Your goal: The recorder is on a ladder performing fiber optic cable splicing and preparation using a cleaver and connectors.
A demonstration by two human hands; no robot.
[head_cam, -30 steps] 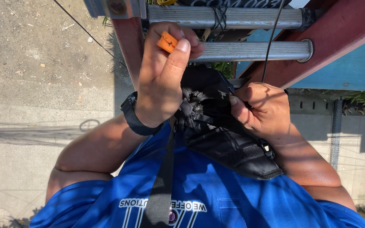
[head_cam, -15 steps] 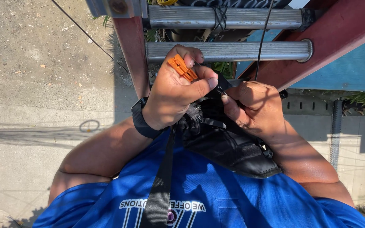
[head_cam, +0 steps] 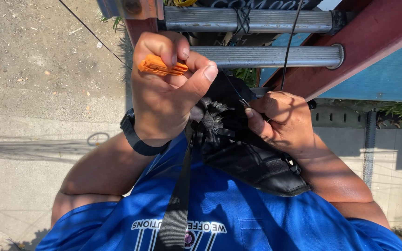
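Ladder (head_cam: pixel 266 56) rungs are filling the top of the view, grey ribbed metal between red rails, w/ pavement far below, so the person is standing up on it and working close to the chest.

Left hand (head_cam: pixel 164 93) is curling shut round a small orange tool (head_cam: pixel 161 66), pinching it betw. thumb and forefinger so its flat body is sticking out to the side, clear of the palm. It's being held up near the lower rung, prob. to keep it ready and in sight while the other hand works. A black wristband (head_cam: pixel 136 137) is sitting on that wrist.

Right hand (head_cam: pixel 284 123) is closing its fingertips on the end of a thin black cable (head_cam: pixel 288 51), which is running down from above, across both rungs, into the pinch. The grip is fine, thumb against forefinger, presumably for control of the tip.

Black pouch (head_cam: pixel 252 160) is hanging on a strap (head_cam: pixel 177 204) over the blue shirt (head_cam: pixel 238 218), mouth open just under both hands, so tools are staying w/in reach and nothing needs a free hand to carry.
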